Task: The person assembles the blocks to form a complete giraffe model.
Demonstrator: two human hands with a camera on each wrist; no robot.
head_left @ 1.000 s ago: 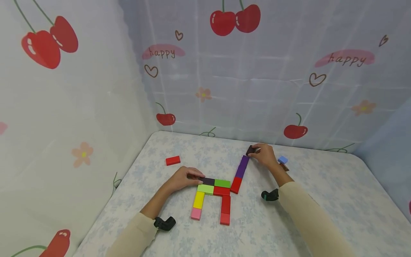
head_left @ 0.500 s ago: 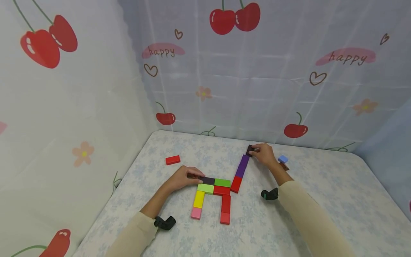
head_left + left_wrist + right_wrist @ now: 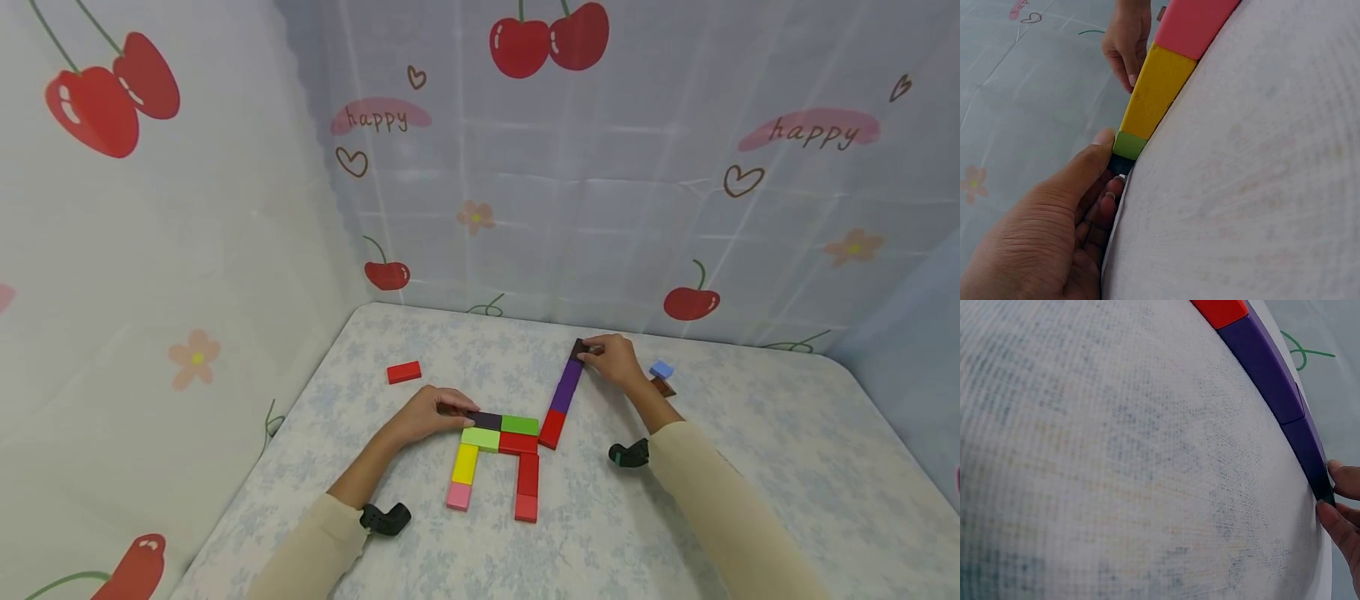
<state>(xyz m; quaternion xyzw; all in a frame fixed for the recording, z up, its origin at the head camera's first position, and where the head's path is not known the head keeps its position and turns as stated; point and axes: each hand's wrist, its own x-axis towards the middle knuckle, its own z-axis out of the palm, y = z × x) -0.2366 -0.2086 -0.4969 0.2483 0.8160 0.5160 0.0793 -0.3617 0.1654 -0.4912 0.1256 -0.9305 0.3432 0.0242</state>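
My left hand [image 3: 433,414] pinches the left end of a black block [image 3: 487,421] in the head view. Beside that block lies a green block [image 3: 520,426], with light green [image 3: 480,439] and red [image 3: 517,443] blocks along their near side. Two legs run toward me from these, one yellow [image 3: 464,464] and pink [image 3: 459,497], the other in two reds. Farther back, my right hand [image 3: 617,360] pinches a second black block [image 3: 578,348] between thumb and fingers. It sits at the far end of a slanted row of purple blocks [image 3: 1266,369] and a red block [image 3: 552,428].
A loose red block [image 3: 404,372] lies at the back left of the patterned tablecloth [image 3: 600,542]. Behind my right wrist are a small blue block [image 3: 662,368] and a brown block [image 3: 663,387]. Curtains with cherries stand close behind and at the left.
My right hand has shifted slightly left, bringing its black block into line with the purple blocks. The left hand and the blocks around it look unmoved.
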